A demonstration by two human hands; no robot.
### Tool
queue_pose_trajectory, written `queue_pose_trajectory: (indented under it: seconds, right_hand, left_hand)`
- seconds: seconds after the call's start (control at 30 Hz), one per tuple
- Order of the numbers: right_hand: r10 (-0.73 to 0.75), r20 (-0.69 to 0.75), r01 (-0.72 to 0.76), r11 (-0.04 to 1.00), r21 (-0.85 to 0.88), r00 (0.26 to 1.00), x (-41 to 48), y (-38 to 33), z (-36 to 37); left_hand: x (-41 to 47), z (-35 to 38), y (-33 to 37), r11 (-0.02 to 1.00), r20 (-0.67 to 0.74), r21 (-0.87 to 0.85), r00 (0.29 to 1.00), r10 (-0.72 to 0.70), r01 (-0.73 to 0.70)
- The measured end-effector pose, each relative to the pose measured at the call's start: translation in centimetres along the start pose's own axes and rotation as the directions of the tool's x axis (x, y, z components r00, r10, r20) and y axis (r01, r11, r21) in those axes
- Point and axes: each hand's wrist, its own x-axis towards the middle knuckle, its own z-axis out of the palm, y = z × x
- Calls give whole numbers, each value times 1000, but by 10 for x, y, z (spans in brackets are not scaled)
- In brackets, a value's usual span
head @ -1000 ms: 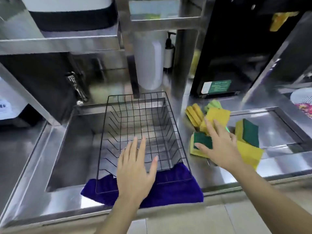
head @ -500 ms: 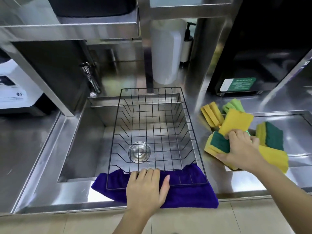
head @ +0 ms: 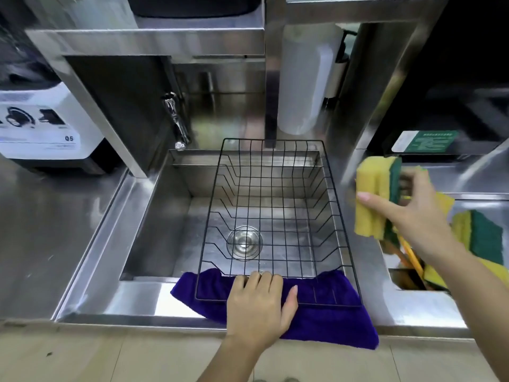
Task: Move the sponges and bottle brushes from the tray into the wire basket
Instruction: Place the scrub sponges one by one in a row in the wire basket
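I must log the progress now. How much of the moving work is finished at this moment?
Nothing is done yet: the wire basket over the sink holds no sponge. In hand: the right hand grips sponges lifted beside the basket, while the left hand rests on its front rim. Left: more sponges remain in the tray.

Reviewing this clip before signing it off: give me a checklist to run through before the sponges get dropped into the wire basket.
1. Right hand grips the sponges: ok, a bunch is lifted clear of the tray.
2. Wire basket is free of contents: ok.
3. Left hand steadies the basket's near rim: ok.
4. Basket sits securely over the sink: cannot tell, its near edge rests on the purple cloth.
5. Held sponges are above the basket: not ok, they are to its right.
6. Tray emptied: not ok, sponges remain.
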Motion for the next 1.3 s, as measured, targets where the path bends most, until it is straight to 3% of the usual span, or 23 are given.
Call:
queue_pose_trajectory:
  seconds: [0.17,0.3,0.47,0.63,0.7,0.83,0.93,1.13,1.23,1.3]
  right_hand:
    - [-91,222,117,987,-106,971,-5,-10,54]
    - [-105,420,260,907,-330,901,-11,10,90]
    - [-63,607,512,610,-605,792,-10,36,102]
    - [8,743,673,417,-611,670,-12,50,103]
    - [68,759,657,456,-601,647,-13,51,104]
    - [196,770,435,729,-529,608,-5,43,100]
    - [215,770,355,791,-499,601,2,38,93]
    - [139,740,444,722,-530,658,-6,39,95]
    - [10,715,581,574,-577,699,-12,40,93]
    - [-117,658,599,554,-579,744,-15,37,84]
  left_hand:
    - [2,-1,1,1000,-4,11,1000,10,-10]
    - [3,-2,0,1000,-16,13,1000,7,-7]
    - [3,-1,0,1000,-19,9,1000,7,-6]
    - [4,-2,0,1000,-21,-8,1000,1,-1]
    - [4,-2,0,1000,-27,-11,1000,3,-4]
    - [4,-1,0,1000,-17,-14,1000,-5,4]
    - [4,-2,0,1000,-1,-11,1000,-6,6]
    - [5,-3,0,1000,16,-19,1000,0,0]
    - [7,-4,1,998,22,-48,999,-26,27]
    - [10,-7,8,996,26,-89,999,-28,30]
